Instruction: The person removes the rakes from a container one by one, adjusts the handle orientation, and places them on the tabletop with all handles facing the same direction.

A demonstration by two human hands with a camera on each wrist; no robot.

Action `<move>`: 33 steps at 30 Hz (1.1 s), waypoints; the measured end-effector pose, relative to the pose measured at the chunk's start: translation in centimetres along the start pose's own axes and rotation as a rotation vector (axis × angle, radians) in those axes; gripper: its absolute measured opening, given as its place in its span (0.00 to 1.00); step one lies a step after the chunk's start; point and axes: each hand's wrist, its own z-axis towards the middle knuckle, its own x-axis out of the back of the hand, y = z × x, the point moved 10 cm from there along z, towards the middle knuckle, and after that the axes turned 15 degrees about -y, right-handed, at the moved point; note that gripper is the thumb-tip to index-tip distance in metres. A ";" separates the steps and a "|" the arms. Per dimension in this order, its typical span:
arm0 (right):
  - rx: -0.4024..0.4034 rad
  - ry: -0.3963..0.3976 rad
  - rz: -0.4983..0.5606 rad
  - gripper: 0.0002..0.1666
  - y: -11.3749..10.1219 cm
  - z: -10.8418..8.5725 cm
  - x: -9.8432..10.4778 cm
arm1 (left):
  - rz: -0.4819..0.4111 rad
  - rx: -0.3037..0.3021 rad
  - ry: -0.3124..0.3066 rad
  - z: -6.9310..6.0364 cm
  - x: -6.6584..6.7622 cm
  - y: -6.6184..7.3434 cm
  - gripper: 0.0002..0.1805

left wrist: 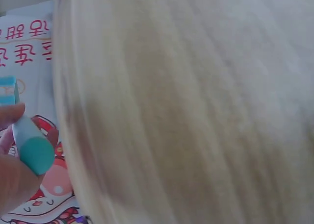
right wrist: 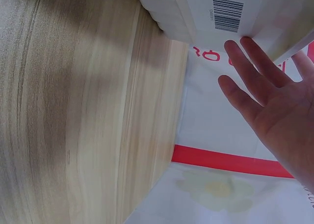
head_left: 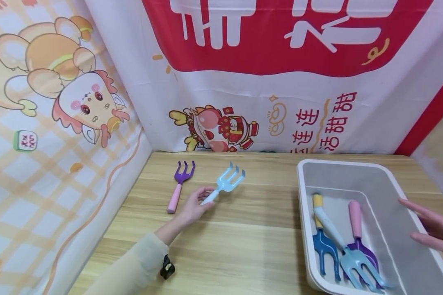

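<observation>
A light blue hand fork (head_left: 227,180) is gripped by its pale handle in the left hand (head_left: 195,207), tines pointing away from the person. In the left wrist view the left hand (left wrist: 17,170) has fingers round the handle (left wrist: 34,148), its teal end showing. A purple fork with a pink handle (head_left: 174,198) lies on the table left of that hand. The right hand (head_left: 435,229) is at the right wall of the white bin (head_left: 302,196); the right wrist view shows that hand (right wrist: 279,96) with fingers extended near the bin's barcode side (right wrist: 196,13).
Inside the bin lie a blue fork with a yellow end (head_left: 326,248), a light blue fork (head_left: 354,258) and a purple one with a pink handle (head_left: 355,217). Printed cloth (head_left: 214,90) hangs behind and beside the wooden table (head_left: 243,246). A small black item (head_left: 167,268) is by the left sleeve.
</observation>
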 end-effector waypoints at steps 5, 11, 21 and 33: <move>-0.066 -0.012 -0.018 0.55 0.0 0.0 -0.1 | 0.046 0.076 0.070 0.0 0.8 -1.6 0.29; -0.053 -0.008 -0.023 0.54 -0.2 0.0 -0.1 | 0.007 0.140 0.131 0.6 1.7 -2.9 0.34; -0.030 -0.027 -0.020 0.53 -1.3 0.0 -0.2 | -0.154 0.281 0.237 1.8 3.0 -5.2 0.37; -0.057 -0.018 -0.041 0.52 -1.8 -0.2 -0.2 | -0.033 0.327 0.281 2.1 3.3 -5.7 0.34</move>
